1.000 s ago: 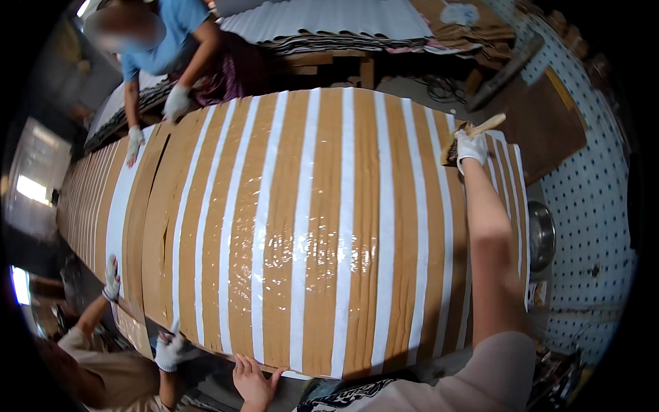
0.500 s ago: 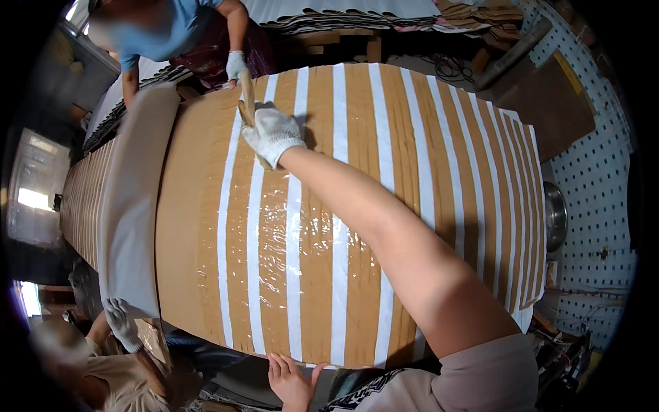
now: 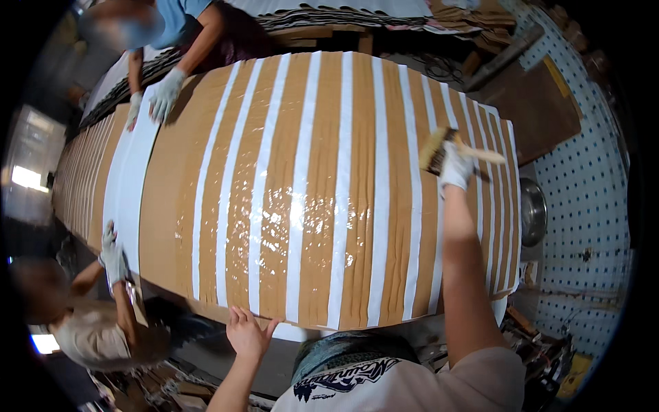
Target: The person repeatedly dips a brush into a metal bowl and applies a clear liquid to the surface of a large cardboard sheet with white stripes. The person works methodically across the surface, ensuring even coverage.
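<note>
the brown sheets (image 3: 360, 206) lie in a big spread in front of the person, with white strips (image 3: 299, 199) between the brown parts. it looks like each sheet laps over the next, likely so that just a thin bit of each one shows. the middle is shiny and looks wet.

the right hand (image 3: 458, 170), in a white glove, is closed around a wide brush (image 3: 435, 151). it holds the brush low, where the pale handle (image 3: 489, 156) meets the hair, maybe because a wide brush is easier to steer from there. i cannot see each finger. the handle points right and the hair points left. the brush is over the right part of the sheets, and i cannot tell if it touches them.

the left hand (image 3: 247, 335) is bare. its thumb is spread away from its fingers, and it rests at the near edge of the sheets. that may stop the edge from sliding.

a co-worker in blue (image 3: 184, 26) has two gloved hands (image 3: 166, 95) at the far end of a long white sheet (image 3: 127, 185). a second co-worker (image 3: 96, 336) has one glove (image 3: 112, 255) at its near end. hands at both ends probably help it lie flat. a metal bowl (image 3: 533, 213) sits past the right end.
</note>
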Available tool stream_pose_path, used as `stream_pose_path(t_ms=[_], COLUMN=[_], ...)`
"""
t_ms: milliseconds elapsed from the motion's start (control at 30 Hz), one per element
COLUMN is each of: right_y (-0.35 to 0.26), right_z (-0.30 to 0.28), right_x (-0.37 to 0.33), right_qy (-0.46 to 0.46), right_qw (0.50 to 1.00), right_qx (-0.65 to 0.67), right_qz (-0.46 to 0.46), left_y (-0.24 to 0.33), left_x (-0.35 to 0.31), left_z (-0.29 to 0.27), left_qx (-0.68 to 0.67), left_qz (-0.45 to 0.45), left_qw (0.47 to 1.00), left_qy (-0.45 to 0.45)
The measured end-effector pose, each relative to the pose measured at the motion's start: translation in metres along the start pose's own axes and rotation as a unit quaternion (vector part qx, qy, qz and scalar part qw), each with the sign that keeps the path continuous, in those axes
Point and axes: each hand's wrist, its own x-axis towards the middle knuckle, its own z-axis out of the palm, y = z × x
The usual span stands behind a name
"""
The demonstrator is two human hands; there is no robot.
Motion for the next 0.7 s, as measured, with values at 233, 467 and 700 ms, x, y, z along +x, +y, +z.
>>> stream_pose_path(t_ms=[233,467,700], right_y=[-0.052,-0.141,-0.123], right_z=[0.006,0.215,0.217], right_x=[0.007,-0.228,-0.243], right_qy=[0.007,-0.327,-0.352], right_qw=[0.977,0.872,0.882], right_qx=[-0.155,-0.221,-0.184], right_qz=[-0.144,-0.289,-0.254], left_y=[0.001,0.006,0.009], left_x=[0.005,0.002,-0.001], left_z=[-0.001,-0.001,0.003], left_qx=[-0.020,-0.021,-0.012], left_qz=[0.014,0.014,0.001], left_qw=[0.999,0.998,0.999], left_qy=[0.040,0.053,0.038])
